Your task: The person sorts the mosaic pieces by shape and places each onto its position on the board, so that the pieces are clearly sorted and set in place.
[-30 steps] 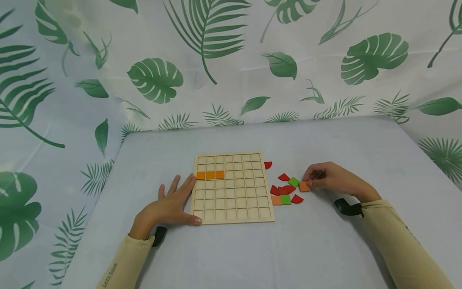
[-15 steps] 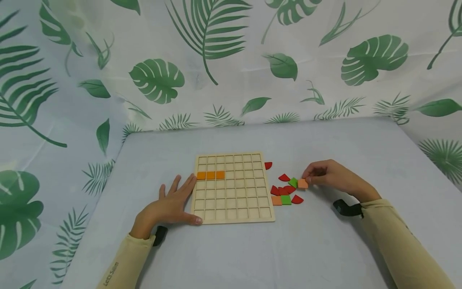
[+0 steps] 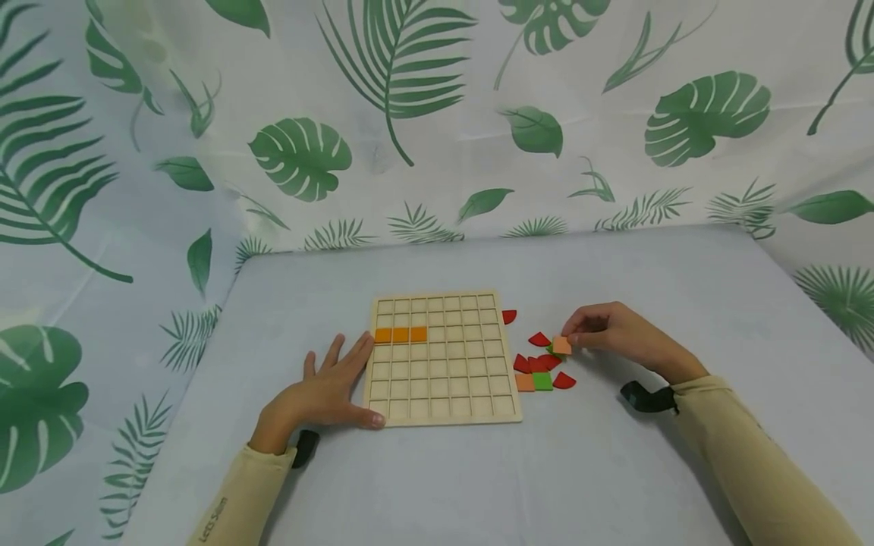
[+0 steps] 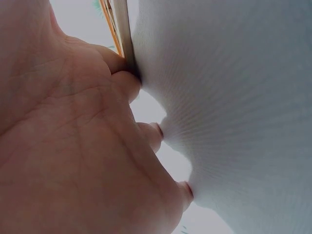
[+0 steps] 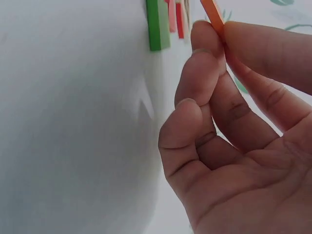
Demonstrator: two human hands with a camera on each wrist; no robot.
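Note:
My right hand (image 3: 610, 335) pinches an orange square tile (image 3: 561, 345) between thumb and fingertips, raised just off the table. In the right wrist view the orange tile (image 5: 213, 13) shows edge-on, with a green tile (image 5: 157, 27) lying beyond it. My left hand (image 3: 321, 392) rests spread at the left edge of a wooden grid board (image 3: 445, 370), its fingers and thumb touching the rim. In the left wrist view the left hand (image 4: 83, 126) has its fingertips down on the cloth. A row of three orange tiles (image 3: 400, 334) sits in the board's left cells.
Right of the board lie several red wedge pieces (image 3: 564, 381), a green square (image 3: 542, 381) and another orange square (image 3: 524, 382). A further red wedge (image 3: 509, 316) touches or nearly touches the board's right edge. Leaf-patterned cloth (image 3: 437, 114) hangs behind the table.
My right hand has moved left with the orange tile, which now hides most of a green piece beneath or behind it. The left hand stays on the board's edge; the view has shifted slightly.

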